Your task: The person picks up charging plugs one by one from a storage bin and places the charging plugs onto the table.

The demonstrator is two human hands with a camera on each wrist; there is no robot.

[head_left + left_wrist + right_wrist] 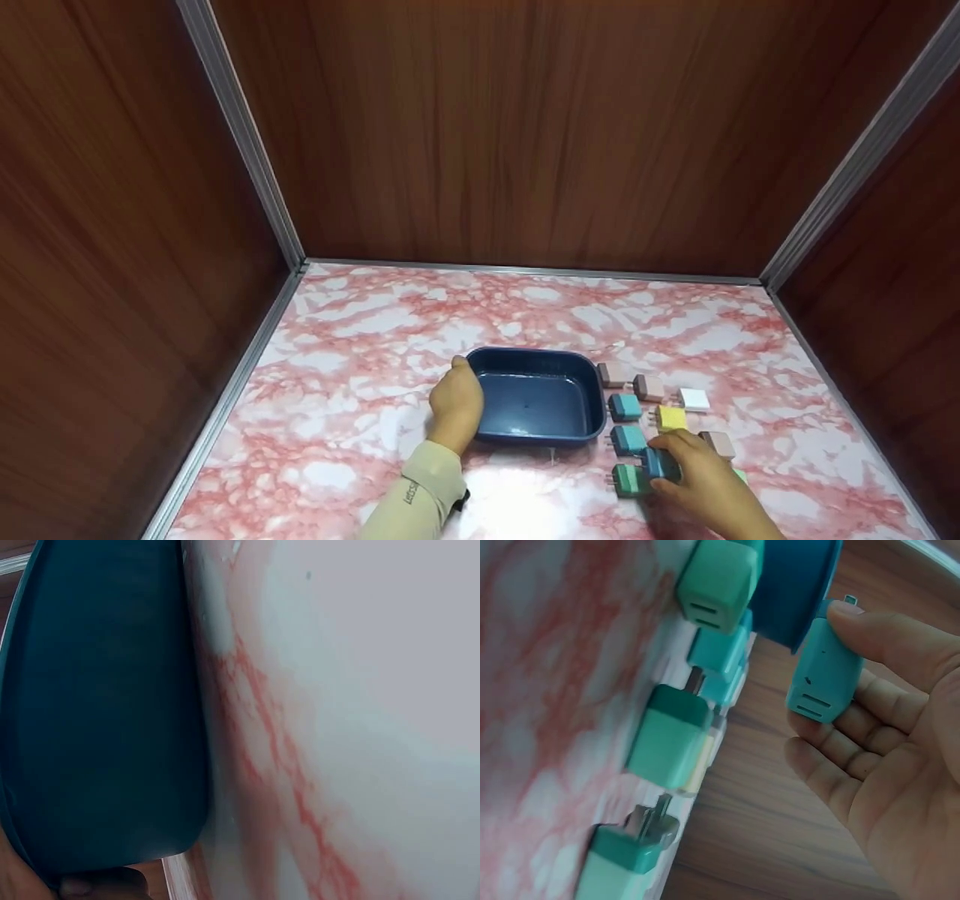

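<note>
My left hand (456,401) grips the left rim of a dark blue rectangular bin (536,409), which has nothing in it. In the left wrist view the bin's side wall (105,705) fills the left part, with fingertips at its lower corner. My right hand (705,480) pinches a blue charger plug (826,667) between thumb and fingers, its two slots facing the wrist camera. Near that hand sit a green charger plug (628,480), a teal one (628,440) and a yellow one (670,418). Some plugs are partly hidden behind the right hand.
More charger plugs stand right of the bin: another teal one (625,407), pinkish ones (649,388) and a white one (695,399). They rest on a red-and-white marbled tabletop (360,375). Brown wood-grain panels (487,135) with metal edging enclose it.
</note>
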